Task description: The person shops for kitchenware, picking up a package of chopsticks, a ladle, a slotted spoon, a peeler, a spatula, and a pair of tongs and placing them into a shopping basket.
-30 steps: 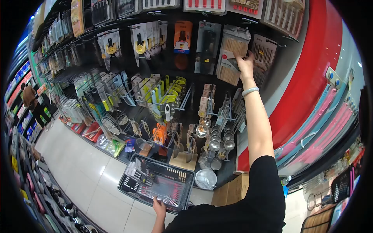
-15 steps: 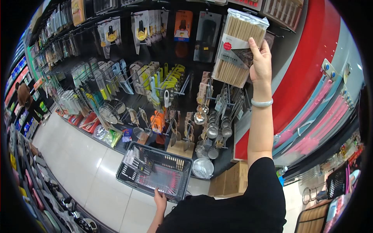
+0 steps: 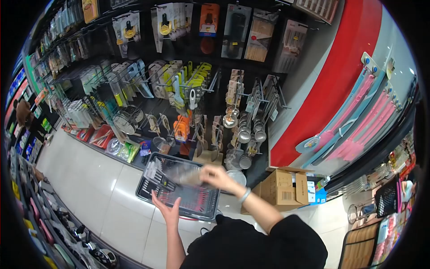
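Note:
Over the dark shopping basket (image 3: 210,213), my right hand (image 3: 217,178) grips a chopsticks pack (image 3: 188,175), which is blurred by motion. The pack lies low, across the basket's upper part. My left hand (image 3: 168,207) is at the basket's near side with its fingers and thumb spread and nothing between them. Packaged dark-handled items (image 3: 156,175) lie in the basket's left part. Another pack of chopsticks (image 3: 260,38) hangs on the rack at the upper right.
Racks of hanging utensils (image 3: 192,87) stand in front. An open cardboard box (image 3: 284,190) is on the floor at the right, below a red panel (image 3: 322,80). A shelf of pans (image 3: 58,219) runs along the lower left. A person (image 3: 24,112) is far left.
My right hand has come down from the upper rack to the basket with the chopsticks pack. My left hand has moved left and up, its fingers now spread. The cardboard box is more visible.

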A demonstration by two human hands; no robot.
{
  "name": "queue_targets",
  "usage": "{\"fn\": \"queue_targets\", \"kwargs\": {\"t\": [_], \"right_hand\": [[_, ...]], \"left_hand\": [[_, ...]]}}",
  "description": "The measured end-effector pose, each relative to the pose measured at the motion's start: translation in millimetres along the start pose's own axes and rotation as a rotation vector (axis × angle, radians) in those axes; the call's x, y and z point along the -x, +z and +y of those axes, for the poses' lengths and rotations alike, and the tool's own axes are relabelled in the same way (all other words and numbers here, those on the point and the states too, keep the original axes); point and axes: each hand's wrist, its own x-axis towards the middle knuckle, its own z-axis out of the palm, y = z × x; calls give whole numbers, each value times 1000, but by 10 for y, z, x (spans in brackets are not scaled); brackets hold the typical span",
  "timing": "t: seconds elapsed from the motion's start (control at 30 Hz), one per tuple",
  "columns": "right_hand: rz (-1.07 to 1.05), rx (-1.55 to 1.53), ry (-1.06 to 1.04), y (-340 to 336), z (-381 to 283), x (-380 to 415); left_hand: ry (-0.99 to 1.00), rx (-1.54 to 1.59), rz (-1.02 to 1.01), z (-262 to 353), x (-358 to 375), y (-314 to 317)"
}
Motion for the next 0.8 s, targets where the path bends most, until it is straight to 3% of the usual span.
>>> {"fn": "queue_targets", "kwargs": {"t": [0.03,0.1,0.13,0.17,0.23,0.33,0.43,0.5,0.53,0.57,0.63,0.7,0.8], "right_hand": [[-97,-59,62,253,219,206],[-198,-60,63,592,290,558],[-246,-84,104,683,311,658],[-293,-112,152,780,334,785],[-349,-102,197,832,370,850],[-240,15,172,830,444,837],[57,42,123,877,569,757],[124,146,115,876,745,710],[46,117,243,855,829,704],[5,165,238,857,946,715],[-179,104,318,839,1154,773],[-220,-18,313,837,1276,907],[-249,-193,514,742,1265,1142]], "left_hand": [[3,-7,-1,122,-108,-123],[127,16,-320,265,-268,-311],[98,130,-482,235,-304,-341],[80,121,-500,219,-326,-362],[-177,5,-1084,177,-291,-402],[-177,-39,-959,-124,-47,-229],[-167,-145,-833,-141,4,-127],[-275,-29,-444,-204,70,-29],[-323,-67,-341,-247,76,-10],[-375,-112,-228,-222,27,2],[-354,-223,-162,-708,61,5],[-435,-254,-86,-786,-18,0],[-401,-456,-47,-1123,-131,4]]}}
